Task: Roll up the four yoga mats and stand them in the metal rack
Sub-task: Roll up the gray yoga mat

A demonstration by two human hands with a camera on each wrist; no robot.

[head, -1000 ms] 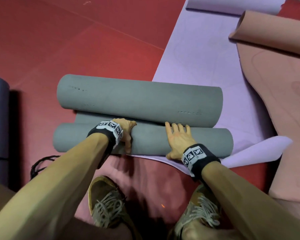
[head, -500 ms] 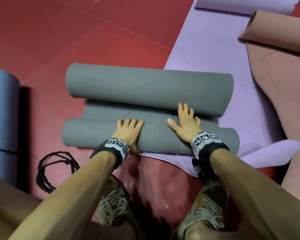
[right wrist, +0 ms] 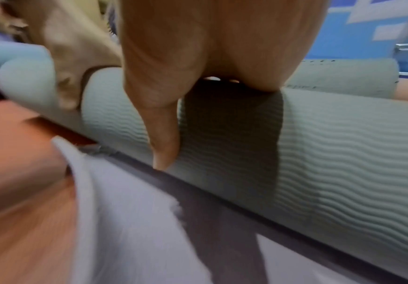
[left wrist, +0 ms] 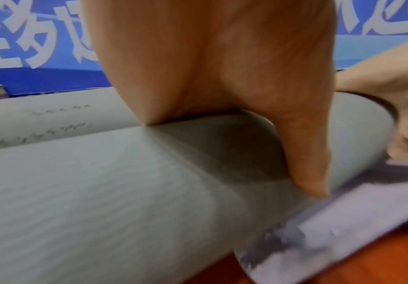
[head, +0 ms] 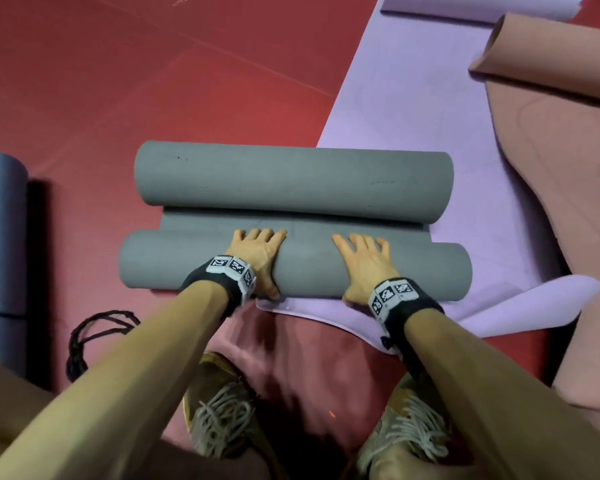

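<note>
The grey mat (head: 291, 268) lay mid-floor, curled at both ends, its unrolled strip nearly gone. Left hand (head: 257, 258) and right hand (head: 364, 265) pressed flat, fingers spread, on the 6 o'clock roll. Rolling was underway; next, push toward 12 o'clock.

- The grey mat (head: 291, 265) looks like matt foam; in the right wrist view its outer face (right wrist: 332, 153) is ribbed with fine wavy ridges.
- The lilac mat (head: 413, 109) under it is smooth and matt, with a thin, slightly curled near edge.
- The tan-pink mat (head: 551, 150) on the right is smooth and dull.
- The red floor (head: 153, 81) is smooth with a faint sheen.
- The black cord (head: 94, 337) at near left looks braided.
- The shoes' laces (head: 222, 420) are coarse and frayed.
</note>
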